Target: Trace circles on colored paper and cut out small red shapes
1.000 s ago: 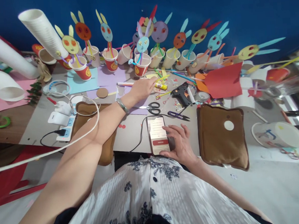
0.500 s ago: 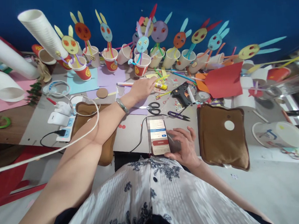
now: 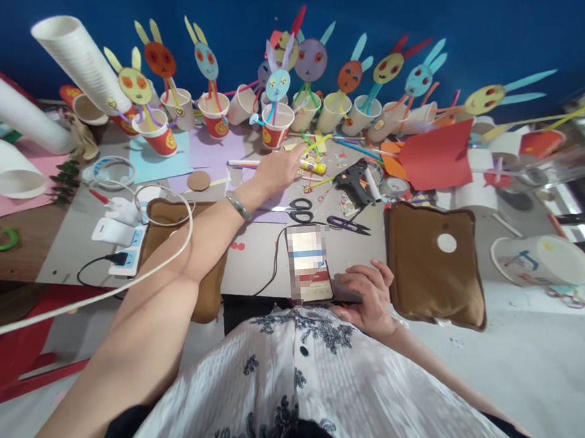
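Note:
My left hand (image 3: 279, 168) reaches over the middle of the table, its fingers pinched on a thin yellow strip (image 3: 318, 142). Just under those fingertips lies a yellow glue stick (image 3: 313, 167). My right hand (image 3: 370, 295) rests at the front edge of the table with loosely bent, parted fingers and nothing in them. To its left is a smartphone (image 3: 317, 288) with a lit, partly blurred screen, which it does not grip. Black-handled scissors (image 3: 300, 210) lie beyond the phone, with purple thread snips (image 3: 349, 225) beside them.
Paper cups with paper rabbit heads, such as a red cup (image 3: 277, 128), line the back. A black glue gun (image 3: 354, 182) lies right of centre. Brown padded pouches, one at right (image 3: 433, 269), flank the front. A cabled power strip (image 3: 127, 254) sits at left.
My right hand has drawn back slightly to the right, away from the phone. The yellow strip at my left fingertips has tilted up; the left hand has barely moved.

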The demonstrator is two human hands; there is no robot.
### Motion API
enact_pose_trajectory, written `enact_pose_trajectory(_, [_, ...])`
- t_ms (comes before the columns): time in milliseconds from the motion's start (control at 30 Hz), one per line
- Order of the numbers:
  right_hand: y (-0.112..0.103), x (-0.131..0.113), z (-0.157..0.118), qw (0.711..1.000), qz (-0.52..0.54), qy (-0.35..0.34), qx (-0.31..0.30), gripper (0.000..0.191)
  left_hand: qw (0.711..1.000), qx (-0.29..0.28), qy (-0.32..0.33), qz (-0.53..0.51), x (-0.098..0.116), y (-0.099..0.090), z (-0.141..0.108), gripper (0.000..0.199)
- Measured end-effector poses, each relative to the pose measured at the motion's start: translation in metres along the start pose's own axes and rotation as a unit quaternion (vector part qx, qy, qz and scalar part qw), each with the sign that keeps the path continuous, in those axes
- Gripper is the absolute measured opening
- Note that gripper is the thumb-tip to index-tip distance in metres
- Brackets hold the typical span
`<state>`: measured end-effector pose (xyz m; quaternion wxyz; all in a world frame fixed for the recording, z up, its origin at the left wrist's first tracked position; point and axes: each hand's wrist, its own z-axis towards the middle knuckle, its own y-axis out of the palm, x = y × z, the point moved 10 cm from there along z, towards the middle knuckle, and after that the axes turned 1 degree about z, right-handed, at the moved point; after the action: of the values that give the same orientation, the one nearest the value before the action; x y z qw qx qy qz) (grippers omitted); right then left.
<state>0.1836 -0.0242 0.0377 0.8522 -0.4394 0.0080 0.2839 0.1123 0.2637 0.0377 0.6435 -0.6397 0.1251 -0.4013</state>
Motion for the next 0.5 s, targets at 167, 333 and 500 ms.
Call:
enact_pose_trajectory(167, [0.006, -0.001, 0.002, 1.0, -0.024, 0.003, -0.016, 0.041, 1.0, -0.003, 0.006, 0.018, 0.002, -0.001, 0.0, 0.049])
enact_pose_trajectory(333, [0.018, -0.004, 0.004, 0.997, -0.033, -0.012, -0.066, 0.046, 1.0, -0.003, 0.009, 0.023, 0.003, -0.001, 0.0, 0.049])
enact_pose_trajectory(500, [0.026, -0.004, 0.003, 0.995, -0.016, -0.012, -0.098, 0.049, 1.0, -0.001, 0.011, 0.01, 0.003, -0.001, -0.001, 0.047])
